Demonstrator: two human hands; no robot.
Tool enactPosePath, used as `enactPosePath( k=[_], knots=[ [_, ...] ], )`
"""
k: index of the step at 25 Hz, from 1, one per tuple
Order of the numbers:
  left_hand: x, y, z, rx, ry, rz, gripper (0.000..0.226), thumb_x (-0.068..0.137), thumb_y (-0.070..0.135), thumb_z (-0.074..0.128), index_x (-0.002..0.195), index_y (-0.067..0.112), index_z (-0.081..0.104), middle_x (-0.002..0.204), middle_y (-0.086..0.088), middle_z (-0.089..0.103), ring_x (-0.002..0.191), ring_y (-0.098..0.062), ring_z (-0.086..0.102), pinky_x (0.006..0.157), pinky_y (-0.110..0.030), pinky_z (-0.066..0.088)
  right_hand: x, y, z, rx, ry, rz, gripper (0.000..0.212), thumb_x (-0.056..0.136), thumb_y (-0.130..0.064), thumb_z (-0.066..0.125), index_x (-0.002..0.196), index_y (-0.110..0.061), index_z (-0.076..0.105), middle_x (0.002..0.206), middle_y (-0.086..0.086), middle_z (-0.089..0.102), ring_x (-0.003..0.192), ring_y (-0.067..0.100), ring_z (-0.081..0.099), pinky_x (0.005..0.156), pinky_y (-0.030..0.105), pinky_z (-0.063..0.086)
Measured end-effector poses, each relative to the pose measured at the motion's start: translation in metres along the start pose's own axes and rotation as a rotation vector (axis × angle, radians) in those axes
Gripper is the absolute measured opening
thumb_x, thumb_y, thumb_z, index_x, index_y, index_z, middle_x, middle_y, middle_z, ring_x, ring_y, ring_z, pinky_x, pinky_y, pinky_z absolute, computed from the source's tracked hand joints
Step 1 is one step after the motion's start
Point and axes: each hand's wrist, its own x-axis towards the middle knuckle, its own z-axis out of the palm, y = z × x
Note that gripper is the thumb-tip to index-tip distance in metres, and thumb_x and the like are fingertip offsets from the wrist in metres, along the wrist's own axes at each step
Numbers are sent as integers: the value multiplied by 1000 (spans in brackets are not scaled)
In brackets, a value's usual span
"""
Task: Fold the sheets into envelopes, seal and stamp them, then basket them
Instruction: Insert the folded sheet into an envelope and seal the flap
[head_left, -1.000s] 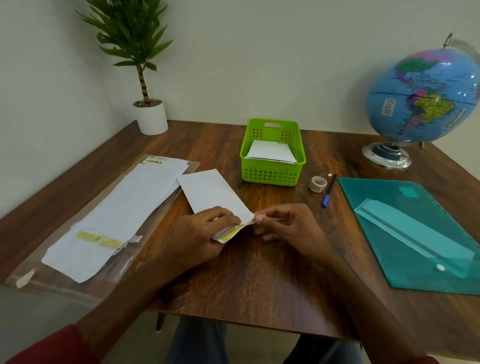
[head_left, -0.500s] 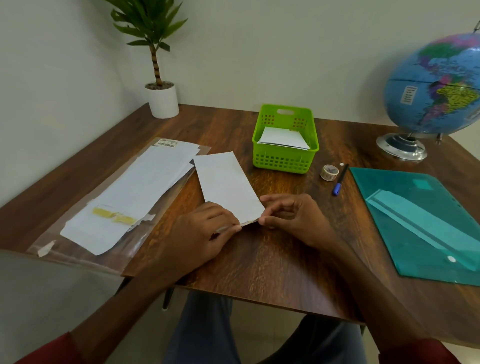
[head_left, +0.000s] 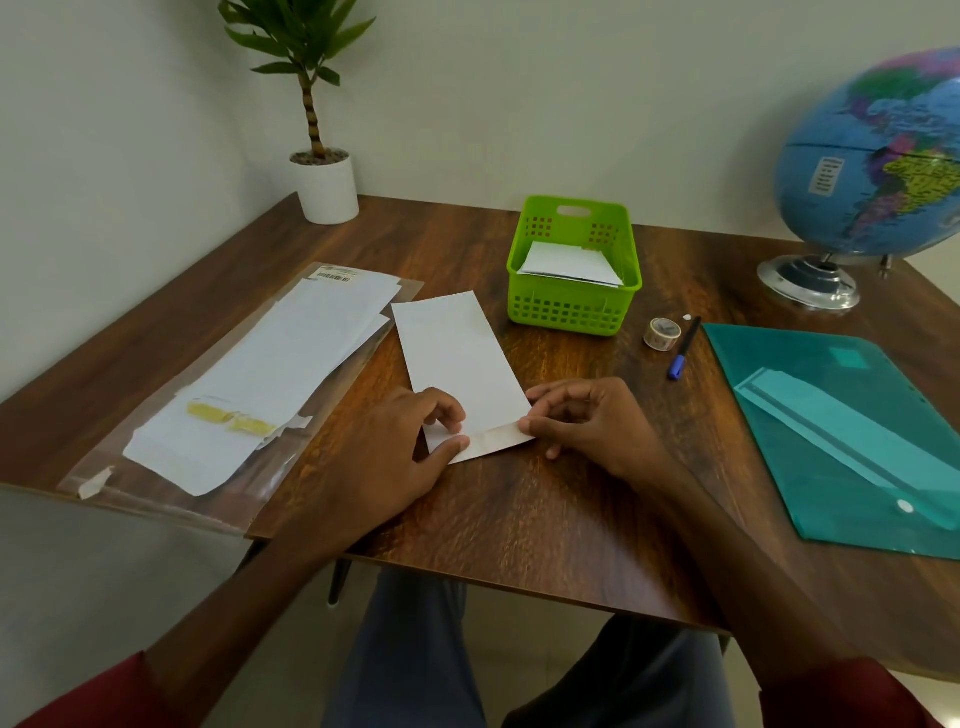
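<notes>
Both hands sit at near end of white envelope (head_left: 460, 364), flat on counter (head_left: 519, 514). Left hand (head_left: 400, 452) pins flap w/ thumb + curled fingers; right hand (head_left: 587, 421) pinches flap's rt corner w/ fingertips. Left of it: stack of sheets (head_left: 270, 374) on clear sleeve. Farther back, green basket (head_left: 571, 306) w/ folded envelopes inside; tape roll (head_left: 662, 333) + pen (head_left: 683, 348) to its rt.

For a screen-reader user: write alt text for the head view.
Two hands, left hand and right hand, press down the flap of a white envelope on a wooden table. Behind it a green basket holds envelopes; a paper stack lies left, a teal folder right.
</notes>
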Motion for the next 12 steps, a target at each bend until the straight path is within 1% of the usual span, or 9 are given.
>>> enactPosePath(
  k=[3,5,6,7,8,9,10,12],
  knots=[
    [-1,0,2,-9,8,-35,34,89,42,73,119,33,61,127,13,60,105,1,47,82,5,24,1,0,0,147,23,98,36,78,-17,86,111,-13,74,105,1,78,67,24,72,68,32,62],
    [-1,-1,4,-1,18,-3,33,91,38,71,121,31,63,130,10,61,107,2,46,88,3,23,4,-1,-1,205,39,133,43,78,-15,87,118,-14,70,103,4,79,69,25,71,66,31,61],
    [0,-2,5,1,20,24,30,92,37,70,121,30,64,129,8,63,108,1,47,94,1,25,5,-1,-1,212,42,142,44,79,-15,86,119,-14,69,101,5,79,68,25,69,63,29,60],
    [0,-3,6,-5,17,52,28,93,37,67,120,30,65,128,7,64,110,-1,49,101,-6,32,5,-1,-2,213,41,147,44,80,-15,85,120,-14,69,100,6,79,65,24,67,60,26,59],
    [1,-3,7,-10,6,80,27,92,37,63,119,30,66,127,7,65,112,-4,53,106,-16,40,5,-1,-2,216,38,151,43,81,-14,84,121,-14,68,99,6,79,63,23,65,57,24,57],
    [2,-3,8,-16,-13,106,28,91,34,60,118,30,67,126,7,66,115,-6,55,108,-25,44,5,-1,-2,223,36,156,42,83,-13,83,122,-13,68,98,7,79,61,21,63,55,23,55],
    [3,-3,8,-14,-28,132,27,91,30,59,117,31,67,126,8,66,117,-8,56,108,-29,45,5,-1,-2,227,36,163,41,84,-12,82,122,-12,68,97,7,79,59,20,62,53,22,54],
    [4,-1,9,29,-59,199,27,93,21,59,116,31,69,128,8,66,119,-8,57,106,-27,46,6,-1,-1,217,41,178,39,86,-10,79,123,-10,68,95,7,78,55,18,60,52,22,52]
  ],
)
